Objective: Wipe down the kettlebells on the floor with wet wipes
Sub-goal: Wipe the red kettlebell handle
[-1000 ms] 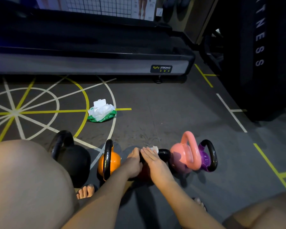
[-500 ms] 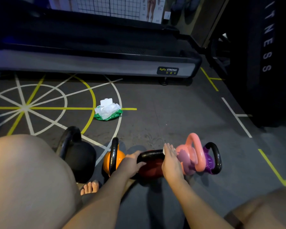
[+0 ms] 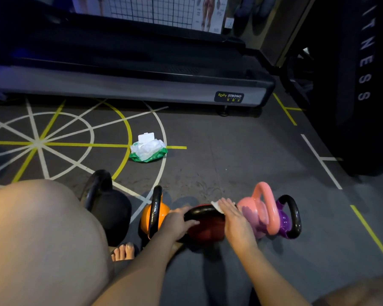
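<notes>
Kettlebells, five in all, stood in a row on the grey floor (image 3: 230,155) in front of the crouched person. From the person's left to right: black kettlebell (image 3: 115,208), orange kettlebell (image 3: 145,219) with a black handle, red kettlebell (image 3: 206,230), pink kettlebell (image 3: 259,210), purple kettlebell (image 3: 284,221). Pink and purple stood touching; the red one sat between orange and pink, directly ahead of the person.

Left hand (image 3: 177,221): curled over the left end of the red kettlebell's black handle (image 3: 199,212), thumb on the near side, grasping it.

Right hand (image 3: 234,219): fingers straight and together, lying flat on the right end of the same handle, pressing a white wet wipe (image 3: 216,206) onto it. Only a corner of the wipe showed past the fingertips. No clenching seen; the hand was flat, not closed round the wipe.

Wipes pack (image 3: 147,149): green and white, lid flipped open, lying on the floor farther out, on the yellow and white painted lines, well apart from the row.

Treadmill (image 3: 142,85) ran across the far side. A bare knee (image 3: 38,239) filled the lower left; toes (image 3: 123,251) showed beside the black kettlebell.
</notes>
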### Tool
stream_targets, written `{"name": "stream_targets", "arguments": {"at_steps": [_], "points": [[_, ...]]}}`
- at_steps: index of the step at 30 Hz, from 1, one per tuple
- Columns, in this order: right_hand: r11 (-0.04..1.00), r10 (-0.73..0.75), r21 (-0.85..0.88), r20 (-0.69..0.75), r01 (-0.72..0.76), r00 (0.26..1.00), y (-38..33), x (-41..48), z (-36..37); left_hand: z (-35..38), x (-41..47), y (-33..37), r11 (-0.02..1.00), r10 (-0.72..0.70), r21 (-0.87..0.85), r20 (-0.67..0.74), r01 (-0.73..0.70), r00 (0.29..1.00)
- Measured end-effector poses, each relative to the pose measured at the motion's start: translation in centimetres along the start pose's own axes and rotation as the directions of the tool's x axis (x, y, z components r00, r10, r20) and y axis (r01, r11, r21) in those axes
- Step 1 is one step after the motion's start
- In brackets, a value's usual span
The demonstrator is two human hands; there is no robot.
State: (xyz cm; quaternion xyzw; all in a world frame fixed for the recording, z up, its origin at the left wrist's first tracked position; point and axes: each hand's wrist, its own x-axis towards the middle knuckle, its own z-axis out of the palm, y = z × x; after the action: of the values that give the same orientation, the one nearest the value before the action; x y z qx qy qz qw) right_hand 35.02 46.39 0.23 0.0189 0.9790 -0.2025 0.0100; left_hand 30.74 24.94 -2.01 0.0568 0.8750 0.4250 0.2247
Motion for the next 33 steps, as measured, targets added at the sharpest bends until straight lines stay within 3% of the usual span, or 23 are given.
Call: {"name": "stream_targets", "arguments": {"at_steps": [2, 4, 10, 14, 18, 25, 29, 33], "points": [[0.994, 0.110, 0.008, 0.009, -0.110, 0.994, 0.6, -0.1, -0.9, -0.1, 0.0, 0.0, 1.000, -0.010, -0.013, 0.009, 0.010, 1.000], [0.992, 0.130, 0.001, -0.024, -0.130, 0.991, 0.3, 0.1, -1.0, -0.1, 0.0, -0.1, 1.000, -0.026, -0.013, 0.013, 0.027, 1.000], [0.994, -0.105, 0.031, 0.035, 0.104, 0.994, -4.4, 0.6, 1.3, -0.5, -0.1, 0.5, 0.999, -0.054, 0.012, 0.029, 0.053, 0.998], [0.962, -0.267, 0.080, 0.099, 0.260, 0.959, -5.9, 0.7, 2.6, -0.8, -0.7, 0.7, 0.998, -0.067, 0.022, 0.040, 0.066, 0.997], [0.951, -0.305, -0.018, 0.116, 0.309, 0.945, -4.4, 1.0, 1.6, -0.6, -0.6, 0.8, 0.998, -0.060, 0.016, 0.042, 0.060, 0.997], [0.996, -0.090, 0.012, -0.001, 0.090, 0.996, -4.2, 0.5, 1.0, -0.4, -0.3, 0.4, 0.996, -0.081, -0.021, 0.036, 0.081, 0.996], [0.998, -0.067, 0.015, -0.073, 0.069, 0.995, -5.0, 0.6, 1.6, -0.3, -0.3, 0.3, 0.995, -0.094, -0.018, 0.043, 0.095, 0.995], [0.955, -0.295, 0.000, 0.128, 0.297, 0.947, -6.9, -0.5, 3.2, -0.4, -0.1, 0.3, 0.992, -0.094, 0.081, 0.018, 0.092, 0.995]]}}
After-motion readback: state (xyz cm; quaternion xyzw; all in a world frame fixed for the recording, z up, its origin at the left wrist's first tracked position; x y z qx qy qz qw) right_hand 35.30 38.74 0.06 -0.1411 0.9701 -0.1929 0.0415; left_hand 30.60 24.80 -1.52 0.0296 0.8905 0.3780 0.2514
